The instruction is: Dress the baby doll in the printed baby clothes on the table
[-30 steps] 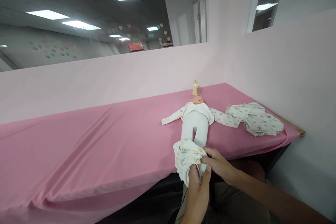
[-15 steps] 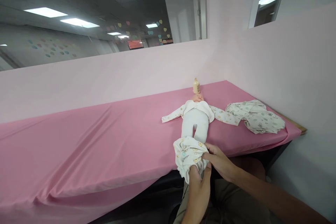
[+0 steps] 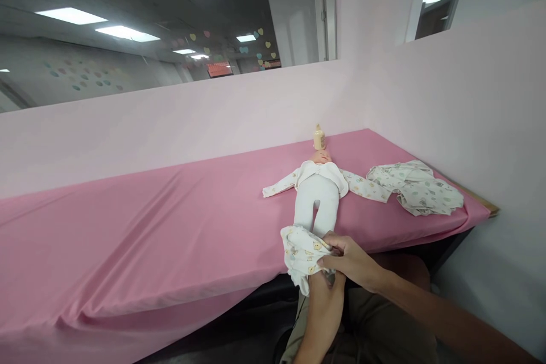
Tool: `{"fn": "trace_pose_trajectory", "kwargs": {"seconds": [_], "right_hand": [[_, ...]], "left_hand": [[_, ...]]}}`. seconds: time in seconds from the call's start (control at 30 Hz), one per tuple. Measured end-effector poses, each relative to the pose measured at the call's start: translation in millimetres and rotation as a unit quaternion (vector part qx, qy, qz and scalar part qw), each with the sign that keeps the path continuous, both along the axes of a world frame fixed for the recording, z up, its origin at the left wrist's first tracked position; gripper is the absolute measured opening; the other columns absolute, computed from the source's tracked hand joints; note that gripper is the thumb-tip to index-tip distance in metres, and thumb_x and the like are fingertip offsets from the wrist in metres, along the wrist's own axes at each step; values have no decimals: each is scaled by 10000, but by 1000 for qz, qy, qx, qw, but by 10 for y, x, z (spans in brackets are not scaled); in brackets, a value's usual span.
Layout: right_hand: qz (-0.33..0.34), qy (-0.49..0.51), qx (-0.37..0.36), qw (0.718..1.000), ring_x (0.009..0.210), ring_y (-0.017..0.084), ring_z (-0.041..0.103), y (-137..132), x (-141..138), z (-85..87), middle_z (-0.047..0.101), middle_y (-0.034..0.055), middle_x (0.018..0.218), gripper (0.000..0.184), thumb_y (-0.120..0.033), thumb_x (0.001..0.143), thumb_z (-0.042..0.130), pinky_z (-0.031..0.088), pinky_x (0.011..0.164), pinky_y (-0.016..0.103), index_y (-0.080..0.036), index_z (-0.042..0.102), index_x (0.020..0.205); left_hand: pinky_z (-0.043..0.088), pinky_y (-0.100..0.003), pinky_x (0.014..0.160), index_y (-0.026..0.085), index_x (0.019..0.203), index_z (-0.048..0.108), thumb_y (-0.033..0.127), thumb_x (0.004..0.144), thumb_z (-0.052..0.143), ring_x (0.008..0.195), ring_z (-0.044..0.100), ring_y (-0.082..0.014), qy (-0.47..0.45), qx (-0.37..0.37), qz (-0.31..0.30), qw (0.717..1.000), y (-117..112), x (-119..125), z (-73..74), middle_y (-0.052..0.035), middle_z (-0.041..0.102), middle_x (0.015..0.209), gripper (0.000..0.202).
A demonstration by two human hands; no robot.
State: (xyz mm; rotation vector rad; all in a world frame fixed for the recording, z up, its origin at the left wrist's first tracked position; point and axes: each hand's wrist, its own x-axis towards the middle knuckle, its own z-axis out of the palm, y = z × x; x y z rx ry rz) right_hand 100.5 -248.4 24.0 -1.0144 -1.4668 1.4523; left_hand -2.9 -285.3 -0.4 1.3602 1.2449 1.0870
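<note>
A baby doll (image 3: 316, 199) lies on its back on the pink-covered table, head toward the wall and white legs toward me. A white top with patterned sleeves is on its upper body. Patterned white baby pants (image 3: 301, 253) are bunched around its lower legs at the table's front edge, hiding the feet. From below, my left hand (image 3: 326, 290) reaches into the bunched cloth, its fingers partly hidden. My right hand (image 3: 343, 259) pinches the right side of the pants, close above my left hand.
A pump bottle (image 3: 319, 138) stands behind the doll's head. Crumpled patterned baby clothing (image 3: 420, 187) lies at the table's right end. The pink sheet (image 3: 149, 244) has folds on the left and hangs over the front edge. Walls border the table behind and at right.
My right hand has shifted slightly left over the pants, its fingers closer to my left hand. The pants' upper edge has dropped a little on the right, showing more of the doll's leg.
</note>
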Motion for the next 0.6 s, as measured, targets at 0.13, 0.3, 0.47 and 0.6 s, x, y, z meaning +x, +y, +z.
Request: {"fn": "trace_pose_trajectory", "kwargs": {"seconds": [0.13, 0.3, 0.47, 0.6], "right_hand": [[-27, 5, -13, 1000, 650, 103, 360, 8, -24, -46, 399, -34, 701, 129, -241, 711, 571, 297, 586, 237, -174, 464, 682], [-56, -5, -11, 998, 625, 109, 354, 28, 5, -139, 423, -35, 654, 75, -238, 728, 493, 292, 569, 238, -184, 454, 694], [-105, -70, 41, 991, 638, 117, 386, 82, 42, -212, 454, -29, 669, 61, -226, 736, 482, 309, 573, 243, -182, 453, 704], [-148, -113, 78, 979, 661, 129, 424, 146, 19, -257, 488, -26, 694, 72, -233, 769, 448, 322, 592, 255, -188, 444, 713]], "left_hand": [[348, -368, 1071, 153, 1123, 567, 338, 857, 523, 1222, 484, -246, 10, -25, 17, 1000, -12, -27, -6, -120, 632, 1140, 327], [423, -375, 956, 136, 1035, 510, 430, 866, 496, 1109, 528, -256, 55, -88, 55, 993, -75, -69, 16, -158, 580, 1145, 339], [377, -357, 1011, 141, 1091, 486, 386, 879, 491, 1142, 504, -229, 15, -29, 57, 998, -153, -67, -4, -143, 563, 1185, 323], [420, -352, 924, 138, 1001, 521, 460, 872, 493, 995, 535, -221, 30, -39, 72, 996, -167, -59, -53, -118, 592, 1022, 348]]}}
